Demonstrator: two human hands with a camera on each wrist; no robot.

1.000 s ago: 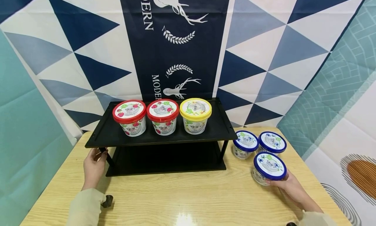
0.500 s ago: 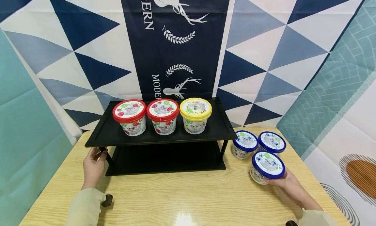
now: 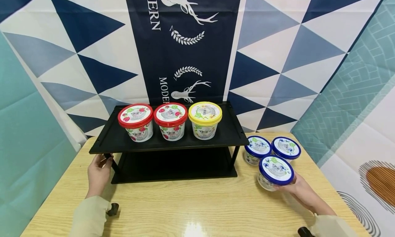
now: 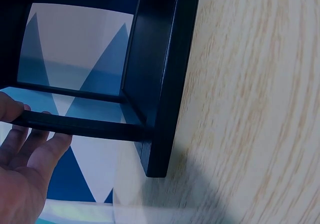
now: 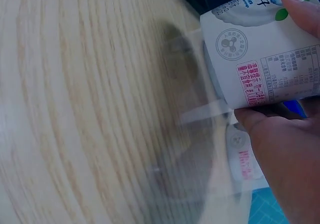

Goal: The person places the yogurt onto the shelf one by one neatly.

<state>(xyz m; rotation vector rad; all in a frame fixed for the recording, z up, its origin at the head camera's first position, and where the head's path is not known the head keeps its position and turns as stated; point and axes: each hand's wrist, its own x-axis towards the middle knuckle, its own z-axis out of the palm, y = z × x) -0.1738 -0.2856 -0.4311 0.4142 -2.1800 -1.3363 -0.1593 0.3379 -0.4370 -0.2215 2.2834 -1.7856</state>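
Note:
My left hand [image 3: 99, 175] grips the front left post [image 4: 85, 126] of a black two-tier shelf [image 3: 172, 178], thumb on one side and fingers on the other in the left wrist view. At the right, my right hand [image 3: 297, 190] holds a blue-lidded yogurt tub [image 3: 276, 170] round its side, thumb and fingers on opposite sides in the right wrist view. That tub [image 5: 265, 49] is tilted there, its printed label facing the camera. Behind it stand two more blue-lidded tubs, the left one [image 3: 258, 146] beside the shelf and the other [image 3: 286, 148] farther right.
On the upper tier are two red-lidded tubs [image 3: 135, 122] [image 3: 170, 120] and a yellow-lidded tub [image 3: 205, 120]. The lower tier lies beneath it. The wooden table [image 3: 185, 206] extends in front, and a patterned cloth [image 3: 191, 41] hangs close behind.
My right hand has moved the blue-lidded tub a little left and up in the head view, toward the shelf. The left hand stays on the post.

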